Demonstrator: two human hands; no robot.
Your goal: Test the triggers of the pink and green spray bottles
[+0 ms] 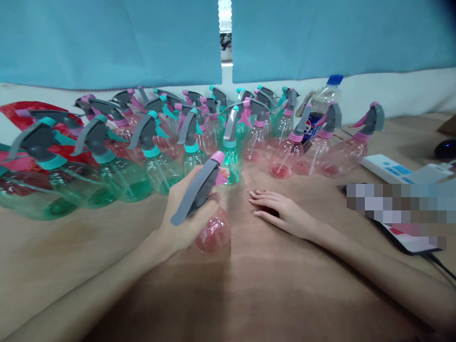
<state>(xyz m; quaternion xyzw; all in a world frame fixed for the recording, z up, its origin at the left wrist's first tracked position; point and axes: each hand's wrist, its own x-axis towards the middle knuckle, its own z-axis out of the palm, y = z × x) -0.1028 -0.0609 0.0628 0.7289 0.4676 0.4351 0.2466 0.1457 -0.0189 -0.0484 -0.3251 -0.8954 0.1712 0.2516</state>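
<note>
My left hand [187, 213] is wrapped round the neck of a pink spray bottle [213, 232] with a grey and pink trigger head. The bottle stands upright or nearly so, near the middle of the table. To its right my right hand [272, 209] rests on the tabletop, fingers stretched out and holding nothing. Just behind the held bottle is a green spray bottle [232, 161] with a teal collar. More green bottles [126, 178] line the left side, while pink ones [285, 159] stand on the right.
Behind the rows, a cola bottle [313, 121] has a blue cap. A red plastic bag [35, 111] lies at the far left. On the right are a white power strip [386, 168], a phone-like device [402, 237] with a cable, and a dark round object [446, 148].
</note>
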